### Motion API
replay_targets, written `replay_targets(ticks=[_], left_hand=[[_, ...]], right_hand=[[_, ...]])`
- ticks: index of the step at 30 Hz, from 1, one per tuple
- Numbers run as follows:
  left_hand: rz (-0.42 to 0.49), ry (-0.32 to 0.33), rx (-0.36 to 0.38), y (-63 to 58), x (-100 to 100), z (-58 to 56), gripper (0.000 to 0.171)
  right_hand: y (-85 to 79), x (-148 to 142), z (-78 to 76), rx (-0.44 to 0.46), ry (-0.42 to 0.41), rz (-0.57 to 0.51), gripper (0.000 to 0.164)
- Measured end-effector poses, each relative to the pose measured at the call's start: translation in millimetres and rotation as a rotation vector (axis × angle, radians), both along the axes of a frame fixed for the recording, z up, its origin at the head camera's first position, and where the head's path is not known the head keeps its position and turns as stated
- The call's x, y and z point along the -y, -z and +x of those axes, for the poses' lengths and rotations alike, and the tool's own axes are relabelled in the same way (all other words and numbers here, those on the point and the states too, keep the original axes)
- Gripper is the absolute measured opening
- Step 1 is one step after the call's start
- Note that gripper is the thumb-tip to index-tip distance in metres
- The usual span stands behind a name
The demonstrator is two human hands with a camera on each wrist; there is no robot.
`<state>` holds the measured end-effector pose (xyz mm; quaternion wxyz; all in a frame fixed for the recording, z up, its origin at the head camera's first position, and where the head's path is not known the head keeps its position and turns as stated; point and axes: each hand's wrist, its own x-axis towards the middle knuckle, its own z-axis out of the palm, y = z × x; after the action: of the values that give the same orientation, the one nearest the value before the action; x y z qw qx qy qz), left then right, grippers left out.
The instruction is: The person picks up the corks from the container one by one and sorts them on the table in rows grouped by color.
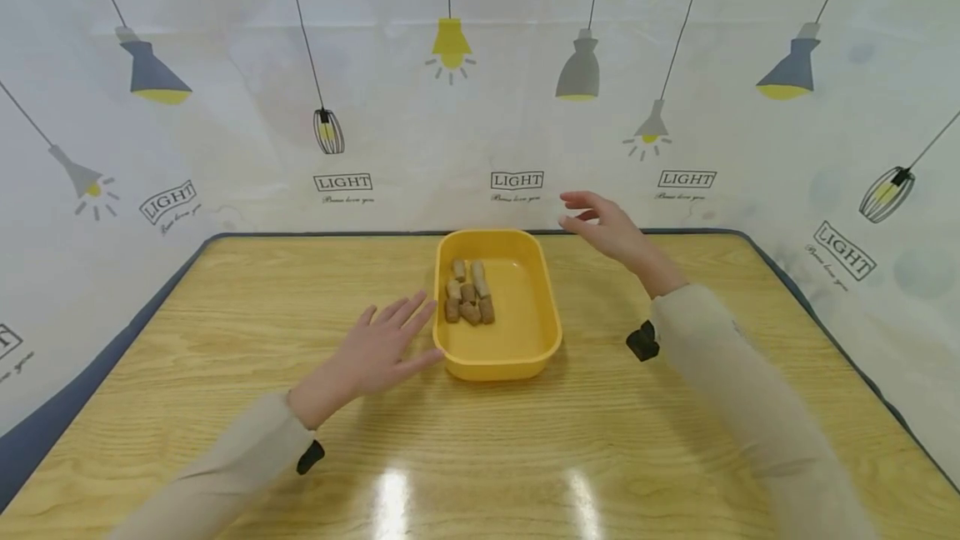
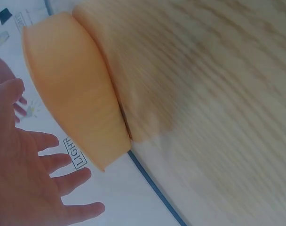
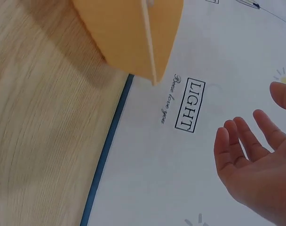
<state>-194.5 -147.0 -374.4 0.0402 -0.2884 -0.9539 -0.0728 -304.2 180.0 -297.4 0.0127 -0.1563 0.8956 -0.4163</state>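
A yellow plastic tray [image 1: 517, 348] stands on the wooden table near its back edge. Several short brown and tan cylindrical pieces [image 1: 468, 294] lie together along the left side inside it. My left hand [image 1: 378, 348], fingers spread, hovers at the tray's left rim, its thumb tip overlapping the near left corner in the head view. Off the tray's far right corner, my right hand [image 1: 611, 227] is raised with loosely bent fingers and nothing in them. In the right wrist view its palm [image 3: 265, 174] shows bare, beside the tray's outer wall [image 3: 129, 42].
The wood-grain table [image 1: 300, 273] ends at a dark blue edge [image 1: 337, 233] at the back. Behind it rises a white backdrop [image 1: 412, 132] printed with hanging lamps and "LIGHT" labels. Small black wrist pieces [image 1: 642, 342] sit under both sleeves.
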Motion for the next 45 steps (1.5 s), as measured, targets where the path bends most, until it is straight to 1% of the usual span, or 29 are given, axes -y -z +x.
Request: replay_targets(ticks=[5, 10, 13, 17, 19, 23, 30, 35, 40, 45], left_hand=[[0.008, 0.005, 0.015, 1.6, -6.3, 2.2, 0.072], [0.004, 0.002, 0.026, 5.3, -9.7, 4.0, 0.072], [0.001, -0.002, 0.02, 7.1, -10.6, 4.3, 0.072], [0.004, -0.012, 0.009, 7.9, -11.4, 4.6, 0.072], [0.013, -0.014, 0.01, 7.7, -11.8, 4.9, 0.072], [0.02, -0.014, 0.009, 7.1, -12.8, 5.7, 0.072], [0.025, -0.013, 0.005, 7.6, -14.2, 7.0, 0.071], [0.031, -0.012, 0.0, 8.4, -13.7, 6.3, 0.071], [0.023, -0.016, -0.012, 9.3, -13.0, 4.6, 0.071], [0.018, -0.014, -0.02, 10.0, -13.4, 3.5, 0.072]], right_hand=[[-1.1, 29.9, -7.1, 0.049, -0.066, -0.042, 0.044], [5.8, 56.0, -13.2, 0.114, -0.127, -0.071, 0.041], [12.2, 68.0, -16.5, 0.147, -0.157, -0.056, 0.04], [21.7, 80.1, -21.4, 0.222, -0.181, -0.023, 0.041], [25.9, 85.3, -23.4, 0.268, -0.178, -0.015, 0.04], [35.9, 94.5, -27.3, 0.354, -0.158, -0.041, 0.04], [52.2, 102.8, -26.3, 0.468, -0.117, -0.068, 0.04], [59.4, 102.6, -26.3, 0.497, -0.09, -0.066, 0.04], [61.1, 101.6, -25.9, 0.532, -0.058, -0.048, 0.04], [66.0, 100.8, -26.1, 0.558, -0.063, 0.016, 0.039]])
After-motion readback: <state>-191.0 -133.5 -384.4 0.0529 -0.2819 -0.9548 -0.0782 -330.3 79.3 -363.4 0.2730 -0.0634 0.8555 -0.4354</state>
